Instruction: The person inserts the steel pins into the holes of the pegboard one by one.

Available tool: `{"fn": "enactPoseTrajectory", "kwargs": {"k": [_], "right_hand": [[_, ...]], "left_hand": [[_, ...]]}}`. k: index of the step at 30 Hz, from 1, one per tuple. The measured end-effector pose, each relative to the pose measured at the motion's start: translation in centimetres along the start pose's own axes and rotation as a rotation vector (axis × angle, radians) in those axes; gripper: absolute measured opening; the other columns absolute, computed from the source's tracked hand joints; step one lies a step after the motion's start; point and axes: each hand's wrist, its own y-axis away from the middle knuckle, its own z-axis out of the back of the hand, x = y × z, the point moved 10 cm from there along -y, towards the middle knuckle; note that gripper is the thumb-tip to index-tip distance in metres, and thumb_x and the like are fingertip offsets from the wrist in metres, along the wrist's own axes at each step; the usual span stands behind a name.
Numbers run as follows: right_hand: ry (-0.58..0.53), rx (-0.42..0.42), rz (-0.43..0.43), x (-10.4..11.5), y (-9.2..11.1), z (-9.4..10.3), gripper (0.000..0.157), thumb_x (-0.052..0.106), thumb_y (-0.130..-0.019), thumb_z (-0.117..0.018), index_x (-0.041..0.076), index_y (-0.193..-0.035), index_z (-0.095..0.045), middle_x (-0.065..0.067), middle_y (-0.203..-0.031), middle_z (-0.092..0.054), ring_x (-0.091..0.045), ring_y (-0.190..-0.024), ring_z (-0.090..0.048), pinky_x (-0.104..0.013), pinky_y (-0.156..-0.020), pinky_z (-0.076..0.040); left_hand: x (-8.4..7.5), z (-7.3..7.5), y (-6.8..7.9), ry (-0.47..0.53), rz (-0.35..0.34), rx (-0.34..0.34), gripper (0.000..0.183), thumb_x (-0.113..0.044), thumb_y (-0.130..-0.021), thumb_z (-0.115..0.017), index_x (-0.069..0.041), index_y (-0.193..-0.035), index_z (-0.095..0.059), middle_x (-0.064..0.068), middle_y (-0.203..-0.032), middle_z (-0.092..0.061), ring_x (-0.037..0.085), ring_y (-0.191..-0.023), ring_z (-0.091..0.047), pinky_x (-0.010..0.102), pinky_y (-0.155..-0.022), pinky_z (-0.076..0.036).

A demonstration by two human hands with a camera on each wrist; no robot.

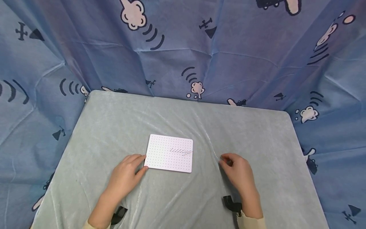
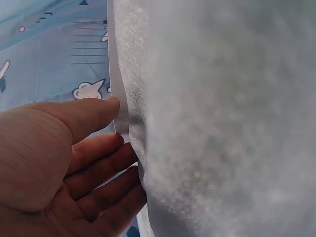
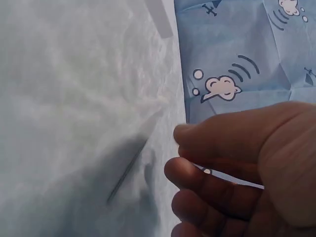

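Note:
A white board (image 1: pixel 163 156) with rows of small dots and rounded corners lies flat on the cloth. On its right half runs a row of thin slanted marks (image 1: pixel 181 151), too small to identify. The fingers of my left hand (image 1: pixel 125 175) rest at the board's left edge, thumb by the near corner. Close up in the left wrist view, my left thumb touches the board's edge (image 2: pixel 117 79). My right hand (image 1: pixel 238 170) hovers right of the board, fingers loosely bent, nothing visible between them. Near it in the right wrist view lies a thin dark needle-like line (image 3: pixel 127 171).
A pale grey-green cloth (image 1: pixel 114 111) with creases covers the table. Blue patterned curtains (image 1: pixel 171 63) hang behind it and on both sides. Black wrist mounts (image 1: pixel 233 205) sit beside my wrists.

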Motion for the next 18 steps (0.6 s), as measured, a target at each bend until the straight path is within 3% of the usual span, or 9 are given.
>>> {"fn": "enactPoseTrajectory", "kwargs": {"k": [7,13,18], "right_hand": [[0.041,0.023,-0.025,-0.7,0.2,-0.2,0.005,0.007,-0.097,-0.076,0.010,-0.096,-0.081,-0.002,-0.087,-0.071,-0.018,-0.075,-0.062,-0.039,-0.069,-0.053],[0.086,0.110,-0.055,-1.0,0.4,-1.1,0.007,0.014,-0.098,-0.078,0.009,-0.101,-0.081,-0.001,-0.089,-0.072,-0.018,-0.077,-0.063,-0.042,-0.072,-0.055],[0.124,0.117,-0.050,-1.0,0.4,-1.6,0.009,0.017,-0.097,-0.078,0.008,-0.100,-0.079,0.001,-0.087,-0.071,-0.017,-0.075,-0.062,-0.042,-0.070,-0.055]], "left_hand": [[0.1,0.0,0.0,0.005,0.001,-0.004,0.046,-0.019,-0.093,-0.091,-0.001,-0.132,-0.077,0.009,-0.125,-0.076,0.031,-0.117,-0.070,0.050,-0.097,-0.060],[0.1,0.0,0.1,0.008,0.002,-0.002,0.046,-0.019,-0.093,-0.091,-0.001,-0.132,-0.077,0.009,-0.126,-0.076,0.031,-0.118,-0.070,0.050,-0.098,-0.060],[0.1,0.0,0.2,0.005,0.002,-0.005,0.046,-0.019,-0.092,-0.091,-0.002,-0.133,-0.077,0.008,-0.126,-0.075,0.030,-0.118,-0.070,0.050,-0.098,-0.060]]}}
